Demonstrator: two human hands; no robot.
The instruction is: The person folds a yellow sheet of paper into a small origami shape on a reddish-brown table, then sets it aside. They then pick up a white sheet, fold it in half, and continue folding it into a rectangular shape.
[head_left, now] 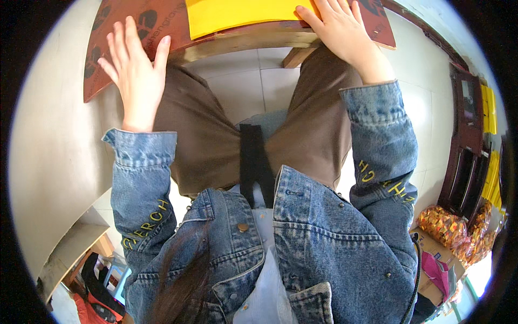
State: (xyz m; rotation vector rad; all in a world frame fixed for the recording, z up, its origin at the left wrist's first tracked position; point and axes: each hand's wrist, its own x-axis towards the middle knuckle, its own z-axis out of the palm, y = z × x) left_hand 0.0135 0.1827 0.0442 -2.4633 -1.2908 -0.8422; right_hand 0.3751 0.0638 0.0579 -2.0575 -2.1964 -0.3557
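My left hand (136, 70) lies palm down with its fingers spread over the left part of a reddish-brown board tabletop (102, 59), holding nothing. A flat yellow sheet (237, 15) lies on the tabletop between my hands and runs out of the picture at the top. My right hand (348, 32) rests at the sheet's right side, fingers stretched out, the thumb at the sheet's near right corner. The tips of some right fingers are cut off by the upper edge of the picture.
My knees are under the table's front edge, near a wooden leg (298, 56). A pale wall stands at the left. On the right are a dark wooden cabinet (465, 135), yellow sheets (488, 108), clear bags of colourful pieces (442, 225) and a cardboard box (431, 245).
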